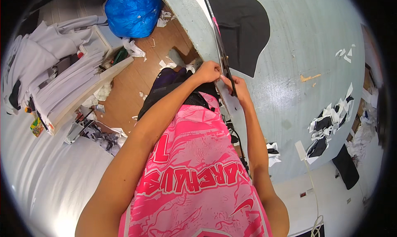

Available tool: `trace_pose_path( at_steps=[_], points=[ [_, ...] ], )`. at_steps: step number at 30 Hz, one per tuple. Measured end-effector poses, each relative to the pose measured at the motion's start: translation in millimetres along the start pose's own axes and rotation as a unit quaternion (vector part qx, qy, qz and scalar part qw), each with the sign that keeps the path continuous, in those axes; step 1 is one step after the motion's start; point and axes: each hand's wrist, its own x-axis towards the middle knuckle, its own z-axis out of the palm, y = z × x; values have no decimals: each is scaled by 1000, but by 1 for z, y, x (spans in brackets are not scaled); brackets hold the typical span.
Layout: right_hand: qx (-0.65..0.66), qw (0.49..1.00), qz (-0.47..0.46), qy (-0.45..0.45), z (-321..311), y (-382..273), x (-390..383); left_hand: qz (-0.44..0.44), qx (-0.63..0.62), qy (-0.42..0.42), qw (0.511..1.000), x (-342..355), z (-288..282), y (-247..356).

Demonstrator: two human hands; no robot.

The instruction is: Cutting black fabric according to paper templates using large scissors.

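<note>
Close together at the near-left edge of the table, both my hands are closed. My left hand (pixel 209 72) pinches with its fingertips by the edge; whatever is between them is too small to make out. My right hand (pixel 237 88) has its fingers curled around the near end of a long narrow dark strip (pixel 225 57) with white and pink along its edge. That strip runs away from me along the table edge. Beside it lies a large black fabric piece (pixel 242 28) with a curved outline and thin white border, flat on the table.
White and black scraps (pixel 326 127) are heaped on the right of the grey table (pixel 281 96). A blue plastic bag (pixel 133 11) stands on the brown floor (pixel 128 78) at far left. White cloth (pixel 53 51) is piled over a crate nearby. A white cable (pixel 314 191) hangs at the lower right.
</note>
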Motion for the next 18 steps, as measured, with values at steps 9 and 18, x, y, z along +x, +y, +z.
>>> trace_pose_path(
  at_steps=[9,18],
  points=[
    [-35,999,23,2,2,-30,14,-1,-19,14,1000,2,0,-1],
    [-6,1000,-9,-13,7,-43,42,8,20,16,1000,-1,-1,0]
  ],
)
